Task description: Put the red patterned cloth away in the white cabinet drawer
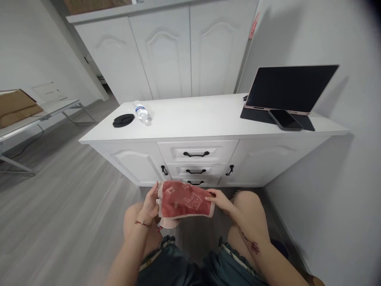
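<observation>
A red towel (pixel 186 198) with a pale border and light printed shapes is stretched between my two hands, above my knees. My left hand (pixel 151 201) grips its left end, where a small white tag sticks out. At the right end, my right hand (pixel 219 199) pinches the edge between thumb and fingers. Beneath the towel, on the left, hangs a paler pink fold; whether it belongs to the same cloth I cannot tell.
Before me stands a white cabinet (pixel 196 119) with black handles. On its top lie a plastic water bottle (pixel 141 112), a black round object (pixel 123 120), a tablet (pixel 291 88) propped upright and a phone (pixel 285 120). To the left is a table with a cardboard piece (pixel 18 108).
</observation>
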Tool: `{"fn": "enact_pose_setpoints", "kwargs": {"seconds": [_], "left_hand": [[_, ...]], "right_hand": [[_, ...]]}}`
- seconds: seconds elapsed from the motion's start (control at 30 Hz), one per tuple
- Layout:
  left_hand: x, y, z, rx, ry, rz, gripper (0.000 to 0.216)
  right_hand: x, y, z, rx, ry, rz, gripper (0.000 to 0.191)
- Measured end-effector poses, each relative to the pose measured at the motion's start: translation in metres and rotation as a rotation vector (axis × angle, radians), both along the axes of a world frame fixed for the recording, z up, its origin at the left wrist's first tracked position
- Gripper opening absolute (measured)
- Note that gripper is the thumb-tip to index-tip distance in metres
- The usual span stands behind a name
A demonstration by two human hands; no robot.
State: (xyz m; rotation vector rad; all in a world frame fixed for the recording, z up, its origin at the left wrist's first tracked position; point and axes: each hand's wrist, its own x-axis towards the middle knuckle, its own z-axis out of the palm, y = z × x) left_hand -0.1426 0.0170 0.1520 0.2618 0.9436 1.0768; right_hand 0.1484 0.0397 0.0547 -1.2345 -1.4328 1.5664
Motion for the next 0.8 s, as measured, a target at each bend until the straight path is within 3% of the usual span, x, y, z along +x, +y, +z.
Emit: {"fn": "enact_pose_setpoints", "kwargs": {"seconds": [0.17,0.27,0.4,0.5,0.73,0.8], "left_hand": [[-0.017,-0.011,0.033,0.124,0.271,-0.22,0.019],[-0.021,-0.019,0.043,0.221,0.355,-0.326,0.021],[-0.023,-0.022,0.052,0.316,0.467,-0.258,0.025],[-0.021,-0.023,0.061,0.458,0.551,-0.201,0.025],[-0.001,-0.03,0.091,0.911,0.755,-0.142,0.029],[0.006,-0.033,0.101,0.977,0.786,-0.175,0.029]], "right_hand": [[0.027,0.0,0.025,0.155,-0.112,-0.042,0.011],[0.03,-0.011,0.043,0.06,0.003,-0.03,0.018],[0.028,-0.028,0.058,-0.214,0.278,0.039,0.027],[0.027,-0.035,0.066,-0.235,0.394,0.04,0.033],[0.03,-0.048,0.071,-0.349,0.354,0.202,0.035],[0.031,-0.06,0.064,-0.302,0.286,0.162,0.034]]}}
